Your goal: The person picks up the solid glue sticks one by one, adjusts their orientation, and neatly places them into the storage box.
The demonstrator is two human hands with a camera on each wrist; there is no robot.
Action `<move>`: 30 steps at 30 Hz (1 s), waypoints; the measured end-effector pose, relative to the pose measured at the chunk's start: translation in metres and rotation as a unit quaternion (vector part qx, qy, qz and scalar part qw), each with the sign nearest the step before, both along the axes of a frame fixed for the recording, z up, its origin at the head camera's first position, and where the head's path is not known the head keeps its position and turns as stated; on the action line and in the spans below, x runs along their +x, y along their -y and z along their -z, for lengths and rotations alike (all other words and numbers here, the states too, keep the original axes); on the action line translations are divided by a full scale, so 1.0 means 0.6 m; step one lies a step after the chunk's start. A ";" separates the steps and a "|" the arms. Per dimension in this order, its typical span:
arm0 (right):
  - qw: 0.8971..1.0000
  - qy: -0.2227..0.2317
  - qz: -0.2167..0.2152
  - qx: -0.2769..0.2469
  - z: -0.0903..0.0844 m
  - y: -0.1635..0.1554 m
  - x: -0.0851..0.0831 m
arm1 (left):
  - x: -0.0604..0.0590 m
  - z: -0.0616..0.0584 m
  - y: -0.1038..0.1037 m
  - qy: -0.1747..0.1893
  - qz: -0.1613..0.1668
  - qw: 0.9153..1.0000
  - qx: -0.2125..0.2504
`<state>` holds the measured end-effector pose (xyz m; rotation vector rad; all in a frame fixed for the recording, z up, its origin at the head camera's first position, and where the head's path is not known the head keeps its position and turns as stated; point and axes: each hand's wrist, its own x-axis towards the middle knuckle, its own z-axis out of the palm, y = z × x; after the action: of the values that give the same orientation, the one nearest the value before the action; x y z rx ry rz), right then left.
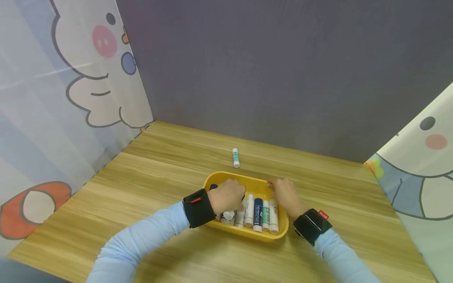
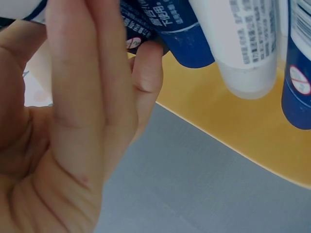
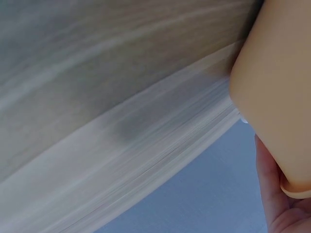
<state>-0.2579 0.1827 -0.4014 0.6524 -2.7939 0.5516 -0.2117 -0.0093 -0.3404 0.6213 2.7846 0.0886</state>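
A yellow tray [image 1: 257, 186] sits near the table's front edge and holds several glue sticks [image 1: 258, 214] lying side by side, white and dark blue. My left hand [image 1: 228, 194] reaches into the tray's left half, its fingers [image 2: 82, 97] curled round a dark blue glue stick [image 2: 141, 26] that lies crosswise under them. At the tray's right end, my right hand [image 1: 284, 194] grips the rim. In the right wrist view only the tray wall [image 3: 277, 87] and a bit of that hand [image 3: 272, 204] show. One white and green glue stick [image 1: 235, 157] lies alone on the table behind the tray.
The wooden table [image 1: 159, 173] is boxed in by a grey back wall [image 1: 283, 70] and cartoon-printed curtains on the left [image 1: 63, 98] and right [image 1: 424, 165]. Black wrist straps [image 1: 198, 207] sit over the light blue sleeves.
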 end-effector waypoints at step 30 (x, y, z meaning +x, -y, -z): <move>1.000 -0.006 -0.011 -0.001 -0.001 -0.004 -0.005 | 0.005 -0.005 -0.006 0.035 -0.028 0.999 -0.020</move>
<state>-0.2606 0.1854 -0.4008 0.6843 -2.7769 0.5534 -0.2089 -0.0055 -0.3377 0.5188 2.7286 0.0639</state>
